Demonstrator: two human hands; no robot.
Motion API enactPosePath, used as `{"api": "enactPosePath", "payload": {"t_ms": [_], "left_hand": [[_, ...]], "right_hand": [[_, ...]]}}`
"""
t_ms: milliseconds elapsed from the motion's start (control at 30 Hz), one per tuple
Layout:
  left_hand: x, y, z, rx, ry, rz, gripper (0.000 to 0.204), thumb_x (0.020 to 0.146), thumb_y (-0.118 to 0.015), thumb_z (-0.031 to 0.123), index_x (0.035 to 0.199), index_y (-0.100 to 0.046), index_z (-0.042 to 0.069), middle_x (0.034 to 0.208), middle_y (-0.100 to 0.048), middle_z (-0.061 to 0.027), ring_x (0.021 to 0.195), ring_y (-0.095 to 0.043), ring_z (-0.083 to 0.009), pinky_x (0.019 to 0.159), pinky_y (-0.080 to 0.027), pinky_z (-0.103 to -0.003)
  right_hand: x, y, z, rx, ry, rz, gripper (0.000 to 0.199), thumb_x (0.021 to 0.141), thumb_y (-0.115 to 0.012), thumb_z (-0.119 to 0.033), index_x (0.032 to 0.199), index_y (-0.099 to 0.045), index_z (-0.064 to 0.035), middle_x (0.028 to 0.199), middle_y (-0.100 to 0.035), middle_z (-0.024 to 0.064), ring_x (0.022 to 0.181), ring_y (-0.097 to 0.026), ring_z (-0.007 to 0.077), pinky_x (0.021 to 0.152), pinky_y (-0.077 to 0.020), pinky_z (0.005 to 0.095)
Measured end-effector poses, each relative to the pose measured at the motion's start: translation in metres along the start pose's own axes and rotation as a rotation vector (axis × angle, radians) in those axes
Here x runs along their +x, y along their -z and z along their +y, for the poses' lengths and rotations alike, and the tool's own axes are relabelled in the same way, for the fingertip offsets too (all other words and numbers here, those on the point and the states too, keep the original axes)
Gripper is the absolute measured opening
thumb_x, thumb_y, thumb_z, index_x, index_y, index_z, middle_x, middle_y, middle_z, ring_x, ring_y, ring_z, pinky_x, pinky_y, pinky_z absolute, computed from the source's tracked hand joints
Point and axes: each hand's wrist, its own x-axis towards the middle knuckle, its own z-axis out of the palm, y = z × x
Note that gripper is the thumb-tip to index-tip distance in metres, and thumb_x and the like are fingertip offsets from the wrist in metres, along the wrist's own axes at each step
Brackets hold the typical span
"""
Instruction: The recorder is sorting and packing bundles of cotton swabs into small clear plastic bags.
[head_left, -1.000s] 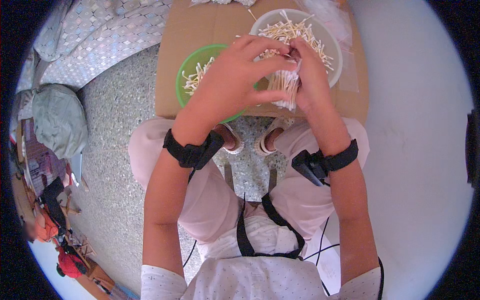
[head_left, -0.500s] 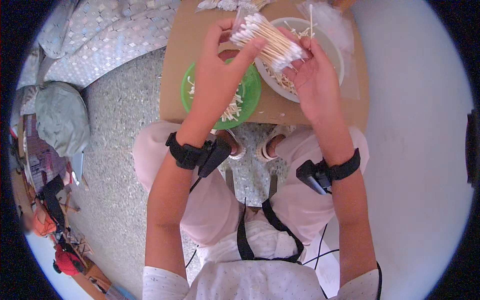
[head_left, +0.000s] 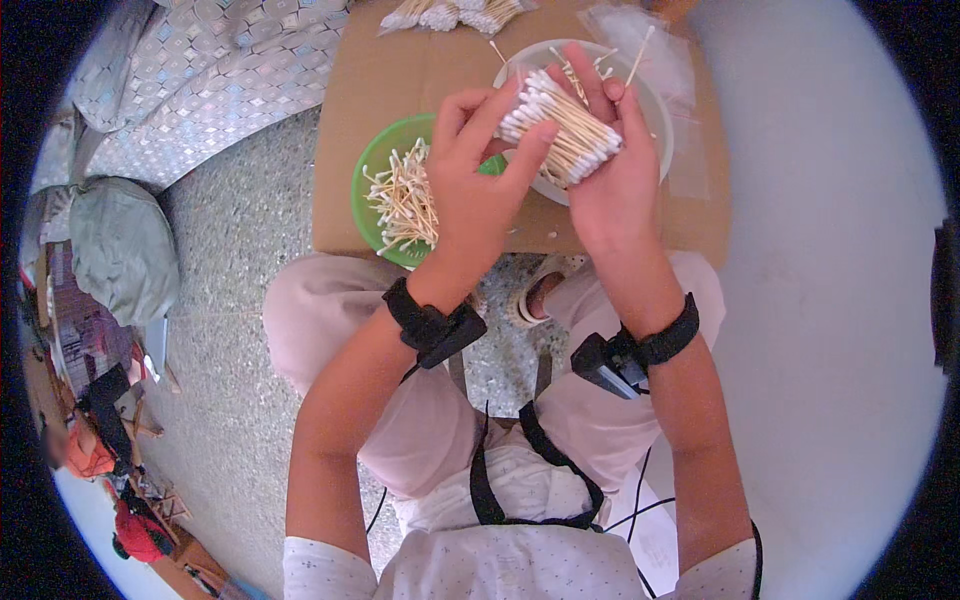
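My left hand (head_left: 468, 185) is closed round one end of a thick bundle of cotton swabs (head_left: 562, 132), thumb laid across the top. Under the bundle's other end lies my right hand (head_left: 622, 200), palm up, fingers curled against it. A single cotton swab (head_left: 640, 58) sticks up from the fingertips of my right hand. Partly behind my hands is a white bowl (head_left: 660, 120) with loose swabs in it. Beside my left hand stands a green bowl (head_left: 367, 165) holding a heap of loose swabs (head_left: 405, 205).
Both bowls stand on a brown table (head_left: 340, 120). At its far edge lie several packed swab bundles (head_left: 440, 15), with clear plastic bags (head_left: 645, 35) at the far right. A grey-green covered bag (head_left: 125, 250) sits on the floor to the left. A pale wall rises at right.
Both hands and the swab bundle have come slightly nearer to me. My left hand has shifted right, uncovering more of the green bowl. The single swab now leans to the right.
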Motion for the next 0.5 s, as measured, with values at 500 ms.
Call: {"api": "enactPosePath", "payload": {"t_ms": [500], "left_hand": [[-0.004,0.010,-0.009,0.262,-0.394,-0.105,0.040,0.089,-0.063,0.016,0.126,-0.059,0.003,0.110,-0.053,-0.0132,0.100,-0.053,-0.0258,0.087,-0.044,-0.033]], "right_hand": [[0.009,0.012,-0.009,0.096,-0.095,-0.065,0.026,0.102,-0.038,-0.032,0.093,-0.051,-0.0116,0.129,-0.058,0.0164,0.117,-0.055,0.0318,0.097,-0.0473,0.0478]]}}
